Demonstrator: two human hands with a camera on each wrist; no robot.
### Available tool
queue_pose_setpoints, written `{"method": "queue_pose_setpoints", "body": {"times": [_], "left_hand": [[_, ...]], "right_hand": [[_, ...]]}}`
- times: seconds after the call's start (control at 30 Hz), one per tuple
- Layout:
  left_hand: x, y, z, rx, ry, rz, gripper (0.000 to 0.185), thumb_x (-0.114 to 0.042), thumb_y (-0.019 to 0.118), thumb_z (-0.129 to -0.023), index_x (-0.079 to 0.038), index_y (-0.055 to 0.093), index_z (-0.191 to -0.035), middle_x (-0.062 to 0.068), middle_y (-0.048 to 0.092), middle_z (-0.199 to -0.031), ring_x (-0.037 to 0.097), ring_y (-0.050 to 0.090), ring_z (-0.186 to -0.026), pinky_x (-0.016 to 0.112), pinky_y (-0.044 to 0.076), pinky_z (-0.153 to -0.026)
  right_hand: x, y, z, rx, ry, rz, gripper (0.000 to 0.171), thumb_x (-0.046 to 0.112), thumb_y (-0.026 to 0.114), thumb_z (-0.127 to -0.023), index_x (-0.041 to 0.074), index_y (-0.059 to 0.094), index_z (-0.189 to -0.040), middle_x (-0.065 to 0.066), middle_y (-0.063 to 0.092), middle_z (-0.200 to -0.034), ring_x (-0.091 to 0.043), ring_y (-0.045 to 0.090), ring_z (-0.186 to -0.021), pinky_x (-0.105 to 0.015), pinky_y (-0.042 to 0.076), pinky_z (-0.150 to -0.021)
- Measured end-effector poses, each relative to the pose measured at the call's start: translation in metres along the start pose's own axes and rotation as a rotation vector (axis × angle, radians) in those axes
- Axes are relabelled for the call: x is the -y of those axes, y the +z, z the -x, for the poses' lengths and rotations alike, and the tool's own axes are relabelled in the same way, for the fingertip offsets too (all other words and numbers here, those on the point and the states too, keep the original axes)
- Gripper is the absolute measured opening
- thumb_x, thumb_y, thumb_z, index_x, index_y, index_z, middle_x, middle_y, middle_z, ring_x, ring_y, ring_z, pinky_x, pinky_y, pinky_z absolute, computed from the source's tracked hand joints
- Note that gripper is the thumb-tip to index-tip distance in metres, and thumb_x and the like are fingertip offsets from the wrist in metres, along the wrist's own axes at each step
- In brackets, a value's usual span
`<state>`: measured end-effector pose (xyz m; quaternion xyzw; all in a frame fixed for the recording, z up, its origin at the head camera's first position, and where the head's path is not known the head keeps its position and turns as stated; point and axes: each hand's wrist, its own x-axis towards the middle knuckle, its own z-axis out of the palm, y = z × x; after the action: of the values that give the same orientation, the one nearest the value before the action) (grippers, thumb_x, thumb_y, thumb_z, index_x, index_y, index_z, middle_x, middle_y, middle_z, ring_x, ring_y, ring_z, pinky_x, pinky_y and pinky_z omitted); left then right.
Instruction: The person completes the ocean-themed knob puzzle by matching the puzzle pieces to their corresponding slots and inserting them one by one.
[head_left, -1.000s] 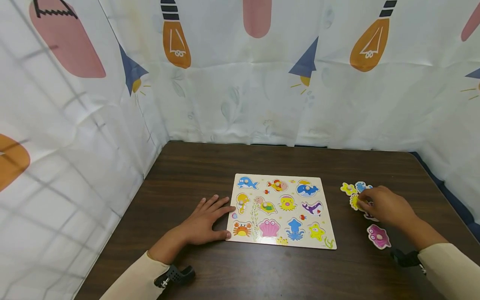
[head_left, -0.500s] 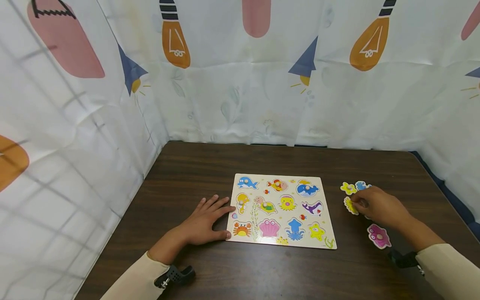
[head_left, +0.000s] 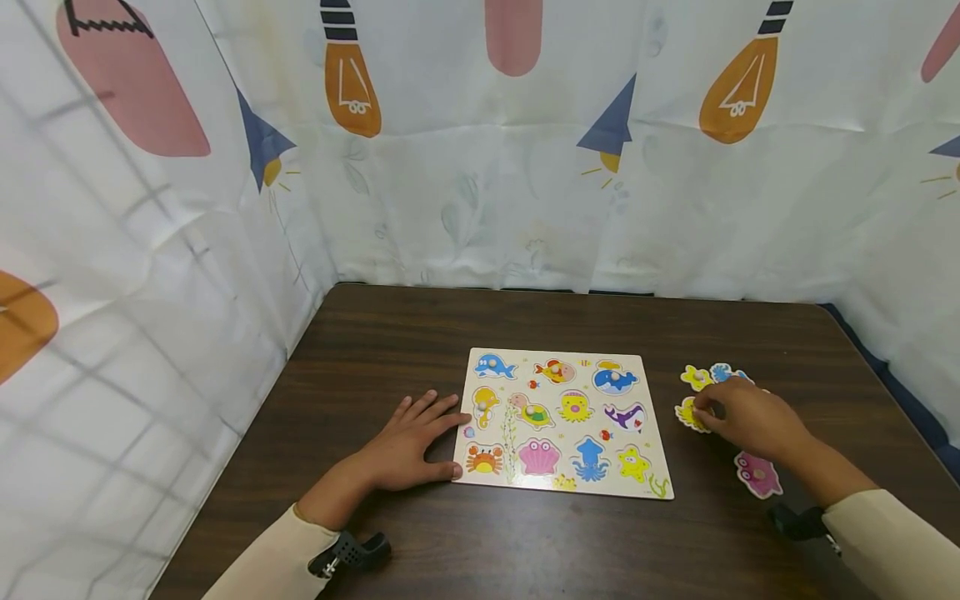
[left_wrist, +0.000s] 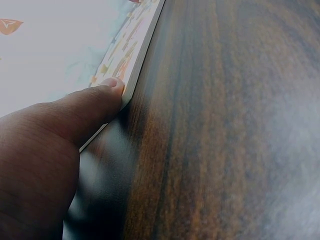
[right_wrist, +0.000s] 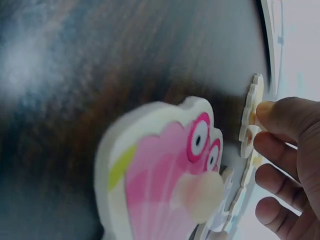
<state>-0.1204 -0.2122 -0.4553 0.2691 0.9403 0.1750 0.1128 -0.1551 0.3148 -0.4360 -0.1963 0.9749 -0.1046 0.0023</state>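
Observation:
In the head view a sea-animal puzzle board (head_left: 519,379) lies flat on the table. My left hand (head_left: 408,442) rests at its left side with fingers spread, thumb and index fingertips touching the edge. The left wrist view has the thumb (left_wrist: 102,97) on the board's corner. My right hand (head_left: 757,417) pinches a yellow, wavy-edged puzzle piece (head_left: 687,414) between thumb and index finger; the fingers partly cover it. This piece (right_wrist: 248,117) stands edge-on in the right wrist view. A pink shell piece (head_left: 757,475) with a pale knob lies just nearer than that hand.
Beyond the right hand lie a yellow star piece (head_left: 696,377) and a blue piece (head_left: 722,372). Other pieces are partly hidden under that hand. A dark wooden table (head_left: 570,542) bears everything, with a printed white curtain (head_left: 480,208) behind and at the sides.
My right hand has moved left towards the board, bringing the yellow piece away from the cluster. The left hand and the board have stayed put.

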Motion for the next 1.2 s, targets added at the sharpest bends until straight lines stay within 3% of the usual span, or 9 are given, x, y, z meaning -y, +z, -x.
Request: {"method": "queue_pose_setpoints", "body": {"times": [0.43,0.67,1.2], "left_hand": [[0.002,0.002,0.0,0.015,-0.019,-0.012,0.078,-0.068,0.064,-0.09,-0.036,0.041,-0.157,-0.004,0.023,-0.169,0.031,0.01,-0.156,0.059,0.002,-0.122],[0.001,0.001,0.0,0.012,-0.021,-0.005,0.078,-0.065,0.066,-0.09,-0.035,0.041,-0.157,-0.003,0.023,-0.169,0.031,0.01,-0.156,0.06,0.001,-0.122],[0.001,0.0,-0.001,0.013,-0.019,-0.012,0.079,-0.07,0.064,-0.089,-0.036,0.041,-0.157,-0.004,0.024,-0.168,0.03,0.01,-0.156,0.06,0.004,-0.122]], "right_hand": [[0.014,0.004,-0.008,-0.031,-0.023,-0.045,0.011,0.016,0.084,-0.085,0.021,0.075,-0.089,0.004,0.067,-0.092,-0.02,0.059,-0.087,-0.048,0.055,-0.07],[0.028,0.002,-0.016,-0.058,-0.071,-0.034,0.011,0.017,0.084,-0.084,0.02,0.076,-0.09,0.006,0.067,-0.092,-0.016,0.057,-0.084,-0.04,0.054,-0.07],[0.055,0.007,-0.034,-0.043,-0.098,-0.074,0.011,0.021,0.085,-0.085,0.021,0.08,-0.095,0.008,0.067,-0.092,-0.014,0.057,-0.086,-0.034,0.053,-0.067]]}}
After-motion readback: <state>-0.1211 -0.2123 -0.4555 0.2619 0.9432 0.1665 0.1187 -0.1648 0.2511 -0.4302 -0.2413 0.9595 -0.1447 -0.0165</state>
